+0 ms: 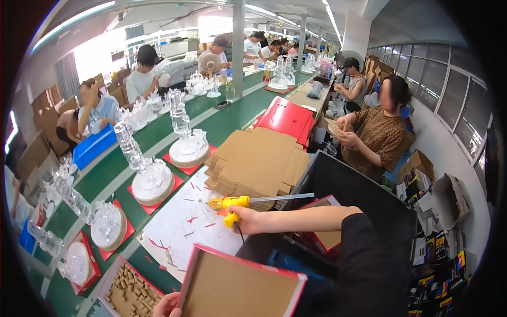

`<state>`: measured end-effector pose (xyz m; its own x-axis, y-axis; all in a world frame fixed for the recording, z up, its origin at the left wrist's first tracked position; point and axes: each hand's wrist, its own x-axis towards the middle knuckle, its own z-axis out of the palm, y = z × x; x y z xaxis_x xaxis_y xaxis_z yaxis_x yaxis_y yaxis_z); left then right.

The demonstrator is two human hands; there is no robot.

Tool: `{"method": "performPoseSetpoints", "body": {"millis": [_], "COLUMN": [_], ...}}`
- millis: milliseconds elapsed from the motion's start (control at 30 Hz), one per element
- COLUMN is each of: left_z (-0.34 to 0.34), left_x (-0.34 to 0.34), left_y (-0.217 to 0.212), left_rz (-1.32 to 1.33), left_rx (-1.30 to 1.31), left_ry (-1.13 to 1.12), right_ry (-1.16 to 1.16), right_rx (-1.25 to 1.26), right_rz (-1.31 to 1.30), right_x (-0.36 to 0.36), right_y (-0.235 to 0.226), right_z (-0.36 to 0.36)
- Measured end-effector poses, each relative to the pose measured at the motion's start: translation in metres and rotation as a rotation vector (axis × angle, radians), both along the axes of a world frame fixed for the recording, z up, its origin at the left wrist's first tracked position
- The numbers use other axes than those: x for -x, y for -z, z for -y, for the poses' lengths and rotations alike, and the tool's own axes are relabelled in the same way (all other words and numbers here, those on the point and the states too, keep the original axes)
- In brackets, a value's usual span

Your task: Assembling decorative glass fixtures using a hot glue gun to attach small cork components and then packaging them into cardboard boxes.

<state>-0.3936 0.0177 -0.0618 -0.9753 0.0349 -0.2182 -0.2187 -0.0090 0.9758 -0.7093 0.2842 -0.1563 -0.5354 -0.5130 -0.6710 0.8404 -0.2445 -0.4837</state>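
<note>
My right hand (248, 219) is closed round the handle of a yellow hot glue gun (232, 202). A long clear glue stick (282, 197) sticks out of its back end, pointing right, and a dark cord hangs below the grip. The nozzle faces left over a white sheet (182, 219) strewn with red and grey scraps. At the bottom, my left hand (168, 305) grips the left edge of a shallow red-edged cardboard box lid (237, 285), its brown inside facing up. Beside that hand stands a box (108, 298) of small brown cardboard rolls.
Clear plastic towers on round white bases (152, 186) stand on red lids along the green conveyor (153, 264). Flattened brown cardboard (259, 158) and red sheets (282, 119) lie ahead. A black bin (364, 185) sits right, near a seated person (383, 127). Other people work along the line.
</note>
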Motion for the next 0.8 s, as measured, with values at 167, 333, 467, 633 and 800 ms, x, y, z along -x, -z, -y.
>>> {"method": "performPoseSetpoints", "body": {"millis": [167, 333, 467, 633, 800], "left_z": [-0.016, -0.029, -0.034, -0.042, -0.046], "left_x": [0.024, 0.059, 0.095, 0.160, 0.234], "left_y": [-0.016, -0.039, -0.052, -0.053, -0.026], "left_rz": [-0.099, -0.391, -0.540, -0.838, -0.929], "left_rx": [0.232, 0.685, 1.120, 1.338, 1.293], "left_ry": [0.054, 0.184, 0.300, 0.293, 0.450], "right_ry": [-0.090, -0.187, -0.064, -0.027, -0.055], "right_rx": [-0.118, -0.063, 0.202, 0.177, 0.154], "right_rz": [-0.359, -0.679, -0.655, -0.926, -1.053], "right_x": [-0.032, -0.044, -0.040, -0.039, -0.054], "right_y": [-0.020, -0.058, -0.083, -0.096, -0.093], "right_z": [0.001, -0.011, -0.031, -0.066, -0.093]}}
